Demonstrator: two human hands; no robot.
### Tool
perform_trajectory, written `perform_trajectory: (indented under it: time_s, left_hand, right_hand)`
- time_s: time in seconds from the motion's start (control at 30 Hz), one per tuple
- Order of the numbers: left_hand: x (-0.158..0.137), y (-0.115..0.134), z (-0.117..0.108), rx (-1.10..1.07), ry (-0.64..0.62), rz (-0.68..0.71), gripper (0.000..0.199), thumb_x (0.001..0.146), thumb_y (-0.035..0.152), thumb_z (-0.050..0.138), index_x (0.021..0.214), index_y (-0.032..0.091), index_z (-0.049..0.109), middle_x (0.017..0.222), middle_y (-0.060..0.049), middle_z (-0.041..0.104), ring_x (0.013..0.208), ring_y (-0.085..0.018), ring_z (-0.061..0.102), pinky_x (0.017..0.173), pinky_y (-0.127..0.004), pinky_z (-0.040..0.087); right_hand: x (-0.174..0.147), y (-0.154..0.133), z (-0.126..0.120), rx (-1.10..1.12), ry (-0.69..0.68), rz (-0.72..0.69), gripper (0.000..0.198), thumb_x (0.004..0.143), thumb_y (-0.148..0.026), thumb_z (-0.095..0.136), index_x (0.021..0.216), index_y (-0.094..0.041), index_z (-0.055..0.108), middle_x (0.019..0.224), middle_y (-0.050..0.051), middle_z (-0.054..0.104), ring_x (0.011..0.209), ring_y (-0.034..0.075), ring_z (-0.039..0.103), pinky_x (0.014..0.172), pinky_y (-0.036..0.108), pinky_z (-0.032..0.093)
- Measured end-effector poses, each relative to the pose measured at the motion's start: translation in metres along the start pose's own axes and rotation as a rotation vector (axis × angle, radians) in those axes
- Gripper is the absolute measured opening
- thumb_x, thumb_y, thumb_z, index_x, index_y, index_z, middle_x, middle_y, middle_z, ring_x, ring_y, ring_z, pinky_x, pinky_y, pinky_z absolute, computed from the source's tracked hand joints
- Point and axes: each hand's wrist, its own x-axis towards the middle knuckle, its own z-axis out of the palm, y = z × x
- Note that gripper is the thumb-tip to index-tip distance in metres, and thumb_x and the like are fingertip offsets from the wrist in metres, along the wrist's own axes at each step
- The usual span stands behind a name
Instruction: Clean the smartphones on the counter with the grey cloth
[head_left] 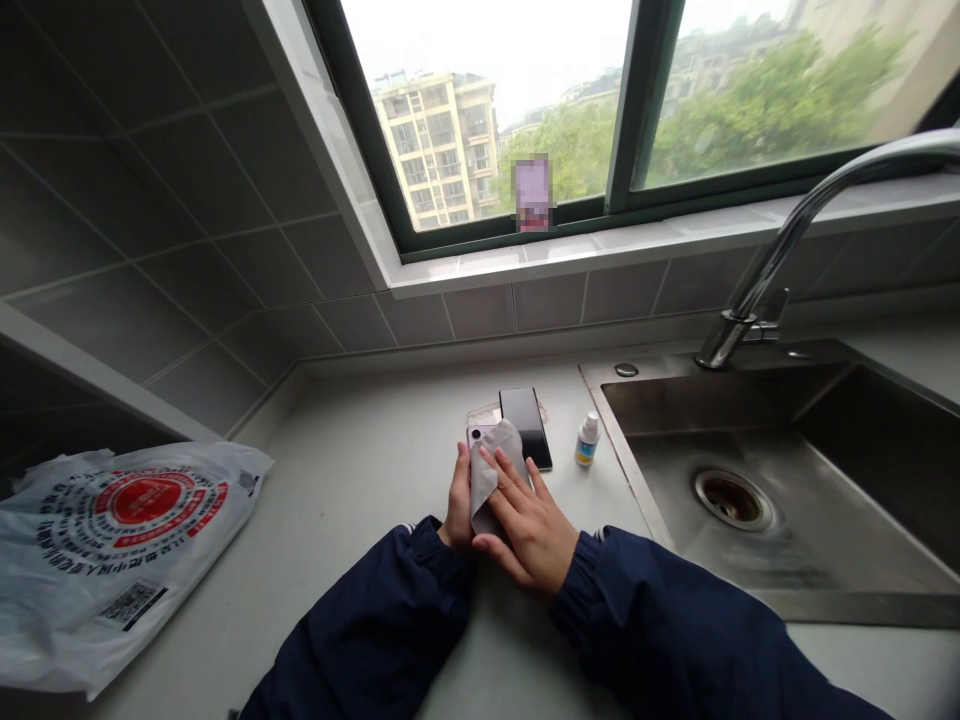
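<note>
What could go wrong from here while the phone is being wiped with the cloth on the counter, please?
1. The small bottle stands upright close beside the right hand; a wide wiping stroke might knock it over.
2. The bottle and the black phone lie close to the sink edge and could be pushed in.
3. The left hand grips only one side of the pink phone, so it may slip under the cloth.

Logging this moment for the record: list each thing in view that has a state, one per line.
left hand: gripping the phone's edge
right hand: pressing the cloth flat
cloth: spread over the phone
phone: mostly covered
black phone: flat, screen dark
small bottle: upright, capped
faucet: no water running
sink: nothing in it
plastic bag: lying crumpled
</note>
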Motion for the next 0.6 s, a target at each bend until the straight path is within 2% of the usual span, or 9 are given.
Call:
perform_trajectory:
  time_s: [0.1, 0.2, 0.3, 0.43, 0.6]
  left_hand:
    - [0.001, -0.006, -0.003, 0.007, -0.114, 0.008, 0.061, 0.1, 0.057, 0.038, 0.131, 0.012, 0.064, 0.136, -0.013, 0.064, 0.145, -0.027, 0.041, 0.126, -0.039, 0.019]
    - [0.001, -0.013, -0.004, 0.033, -0.261, 0.008, 0.055, 0.102, 0.051, 0.033, 0.14, 0.019, 0.058, 0.15, -0.006, 0.053, 0.149, -0.023, 0.032, 0.126, -0.037, 0.014]
    - [0.001, -0.018, -0.003, 0.059, -0.306, 0.037, 0.053, 0.104, 0.045, 0.03, 0.148, 0.022, 0.049, 0.156, -0.001, 0.045, 0.151, -0.019, 0.026, 0.127, -0.034, 0.008]
    - [-0.001, -0.015, -0.001, 0.018, -0.234, -0.009, 0.06, 0.102, 0.052, 0.03, 0.148, 0.018, 0.048, 0.152, -0.007, 0.051, 0.15, -0.022, 0.03, 0.127, -0.036, 0.011]
    - [-0.001, -0.003, 0.004, -0.016, -0.032, -0.014, 0.065, 0.098, 0.06, 0.038, 0.128, 0.009, 0.065, 0.132, -0.015, 0.066, 0.143, -0.029, 0.043, 0.126, -0.039, 0.017]
  right_hand:
    - [0.002, 0.004, -0.004, -0.017, 0.03, 0.042, 0.071, 0.101, -0.045, 0.042, 0.159, -0.009, 0.021, 0.165, 0.016, 0.017, 0.154, 0.033, 0.01, 0.119, 0.064, 0.023]
    - [0.005, 0.011, -0.006, -0.031, 0.085, 0.089, 0.072, 0.102, -0.046, 0.039, 0.16, -0.009, 0.017, 0.166, 0.017, 0.014, 0.154, 0.034, 0.008, 0.118, 0.065, 0.023]
    - [0.006, 0.014, -0.006, -0.028, 0.124, 0.107, 0.075, 0.102, -0.045, 0.038, 0.161, -0.009, 0.008, 0.166, 0.018, 0.014, 0.154, 0.036, 0.006, 0.117, 0.066, 0.024]
    - [0.003, 0.01, -0.002, -0.018, 0.095, 0.08, 0.077, 0.102, -0.046, 0.039, 0.161, -0.011, 0.004, 0.166, 0.017, 0.012, 0.154, 0.036, 0.006, 0.117, 0.066, 0.024]
    - [-0.001, -0.001, 0.0, 0.001, -0.008, 0.024, 0.076, 0.102, -0.046, 0.042, 0.161, -0.01, 0.012, 0.166, 0.016, 0.014, 0.154, 0.034, 0.009, 0.118, 0.064, 0.024]
